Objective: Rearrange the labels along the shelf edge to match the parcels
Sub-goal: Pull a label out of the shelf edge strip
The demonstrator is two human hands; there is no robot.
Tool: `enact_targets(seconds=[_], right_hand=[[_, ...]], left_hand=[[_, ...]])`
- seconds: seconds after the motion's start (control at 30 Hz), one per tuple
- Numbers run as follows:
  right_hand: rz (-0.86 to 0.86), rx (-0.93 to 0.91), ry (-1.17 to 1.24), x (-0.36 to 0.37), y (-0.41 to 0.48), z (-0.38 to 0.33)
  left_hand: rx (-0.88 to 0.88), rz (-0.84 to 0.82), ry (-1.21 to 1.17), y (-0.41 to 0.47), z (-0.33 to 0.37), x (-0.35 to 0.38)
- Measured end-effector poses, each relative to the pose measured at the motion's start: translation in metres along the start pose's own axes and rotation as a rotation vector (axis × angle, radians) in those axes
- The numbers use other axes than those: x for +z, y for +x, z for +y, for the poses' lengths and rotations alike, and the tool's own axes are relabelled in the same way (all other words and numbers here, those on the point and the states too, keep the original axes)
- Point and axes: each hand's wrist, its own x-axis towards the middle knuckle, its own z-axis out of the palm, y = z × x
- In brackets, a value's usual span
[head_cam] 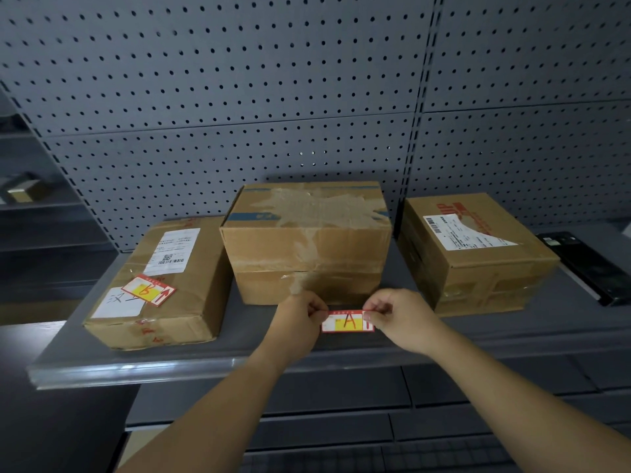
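We hold the A label (346, 321) by its ends, left hand (300, 319) and right hand (401, 317) each pinching it, just ahead of the middle box (307, 240). We judge placing is underway; next, seat it in the shelf edge (136, 370) below our grip. The B label (148, 290) lies on the box left of it.

Three parcels across the shelf (239, 339). The left parcel (194, 295) sits by the front left corner, with the middle parcel (307, 247) just beside it and further back. The right parcel (478, 268) stands apart toward the right edge. The B label (149, 290) lies on top of the left parcel. The A label (346, 321) is in front of the middle parcel, pinched by the left hand (297, 319) at its left end and the right hand (399, 319) at its right. The pegboard (239, 97) stands behind.
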Motion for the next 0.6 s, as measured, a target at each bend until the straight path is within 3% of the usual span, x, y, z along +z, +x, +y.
enact_targets(seconds=[0.17, 0.33, 0.6], right_hand=[[0.097, -0.013, 0.064, -0.014, -0.02, -0.01], [0.191, -0.03, 0.121, -0.023, -0.049, -0.017], [0.179, -0.129, 0.121, -0.012, -0.088, -0.04]], left_hand=[[0.137, 0.058, 0.071, -0.014, 0.004, -0.019], [0.287, 0.1, 0.313, -0.046, 0.001, -0.041], [0.311, 0.167, 0.608, -0.125, -0.014, -0.059]])
